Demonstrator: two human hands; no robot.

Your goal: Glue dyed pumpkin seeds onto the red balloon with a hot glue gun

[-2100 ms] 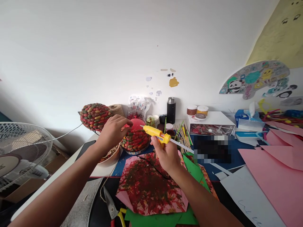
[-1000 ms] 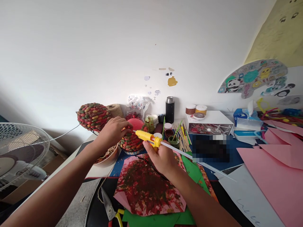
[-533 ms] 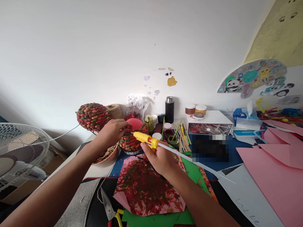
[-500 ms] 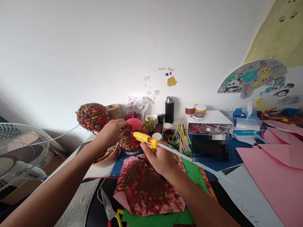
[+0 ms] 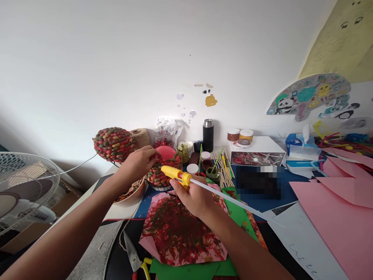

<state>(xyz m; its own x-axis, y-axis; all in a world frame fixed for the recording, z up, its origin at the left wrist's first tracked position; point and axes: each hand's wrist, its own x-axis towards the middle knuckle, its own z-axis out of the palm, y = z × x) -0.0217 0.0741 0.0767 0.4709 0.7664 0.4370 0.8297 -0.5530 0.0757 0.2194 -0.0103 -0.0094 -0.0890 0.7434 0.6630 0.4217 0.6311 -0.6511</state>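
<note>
White wall (image 5: 122,58) behind, the right hand (image 5: 194,199) grasps a yellow glue gun (image 5: 175,174), best aimed clear of the left hand (image 5: 142,160), whose hold is unclear, near a studded form (image 5: 161,179).

A craft corner, apparently in a home: stickers (image 5: 306,93) on a white wall (image 5: 116,70) at upper right, paint jars (image 5: 212,177) on the counter (image 5: 118,212) near centre, a glue gun (image 5: 176,174) mid-frame, a fan (image 5: 29,210) at lower left.

Diffuse light covers the wall (image 5: 116,70); glare marks the bag (image 5: 166,130). The bottle (image 5: 208,137) casts a shadow toward 3 o'clock. Pixelation hides an area at 4 o'clock.
</note>
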